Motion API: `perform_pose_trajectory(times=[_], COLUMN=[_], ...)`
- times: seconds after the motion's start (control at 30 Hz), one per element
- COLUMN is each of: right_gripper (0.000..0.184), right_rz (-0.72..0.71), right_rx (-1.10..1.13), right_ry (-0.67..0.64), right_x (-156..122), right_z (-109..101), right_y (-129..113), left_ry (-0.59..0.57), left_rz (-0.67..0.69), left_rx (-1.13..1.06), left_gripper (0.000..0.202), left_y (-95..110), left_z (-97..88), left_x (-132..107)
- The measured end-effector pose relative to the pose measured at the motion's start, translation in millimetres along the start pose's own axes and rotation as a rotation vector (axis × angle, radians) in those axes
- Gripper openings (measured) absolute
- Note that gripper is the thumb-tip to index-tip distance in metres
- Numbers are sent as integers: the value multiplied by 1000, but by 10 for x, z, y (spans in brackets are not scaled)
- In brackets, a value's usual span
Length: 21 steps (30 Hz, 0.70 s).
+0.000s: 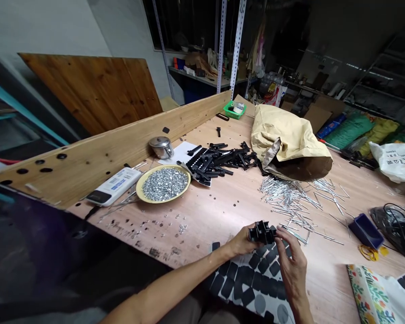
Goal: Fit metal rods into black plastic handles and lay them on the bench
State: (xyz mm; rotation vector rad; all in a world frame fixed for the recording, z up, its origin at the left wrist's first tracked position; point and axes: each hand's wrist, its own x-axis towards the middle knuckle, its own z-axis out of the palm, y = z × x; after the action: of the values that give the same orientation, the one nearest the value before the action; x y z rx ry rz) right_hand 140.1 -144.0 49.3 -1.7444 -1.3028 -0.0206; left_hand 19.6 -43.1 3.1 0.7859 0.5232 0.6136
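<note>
Both of my hands grip one small black plastic part [262, 232] near the table's front edge. My left hand [242, 243] pinches its left end and my right hand [292, 263] curls round its right end. Under them lies a white sheet of black adhesive pads [253, 281]. A scatter of thin metal pins [295, 200] spreads just beyond my right hand. A heap of more black plastic parts [222, 162] sits farther back at mid-table.
A yellow dish of small silver nuts [163, 183] stands left of centre, with a white device [114, 185] and a metal tin [161, 146] near it. A brown paper sack [286, 141] lies at the back, a blue box [367, 230] and cables [396, 225] at right.
</note>
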Motion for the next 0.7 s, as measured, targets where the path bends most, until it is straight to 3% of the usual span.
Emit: perform_pose_trajectory(times=[0.03,0.1,0.17,0.27,0.43,0.53,0.63,0.7], right_gripper=[34,41,39,33,18,12,42,55], right_rz=[23,199,471,659,714,703,627,545], right_rx=[-49,-268,-573,-778,-862,-877,-733,-415], right_ry=[-7,-24,-101,-173,-252,-316,-332,-234], right_x=[40,164,317,507,626,641,649,646], right_z=[-66,-220,-357,-451,-456,-533,-597,-575], right_y=[67,268,522,862,1060,1018,842,612], left_ry=[-2,-20,-15,6,95,44,8,-19], left_rz=[-9,-26,-34,-57,-34,21,131,210], left_rx=[8,26,11,-3,33,2,83,200], left_gripper=[33,30,28,28,27,35,35,28], left_y=[13,55,101,134,154,211,265,276], left_z=[11,32,50,65,20,-31,-64,-69], left_x=[-20,-65,-106,-129,-56,1,39,55])
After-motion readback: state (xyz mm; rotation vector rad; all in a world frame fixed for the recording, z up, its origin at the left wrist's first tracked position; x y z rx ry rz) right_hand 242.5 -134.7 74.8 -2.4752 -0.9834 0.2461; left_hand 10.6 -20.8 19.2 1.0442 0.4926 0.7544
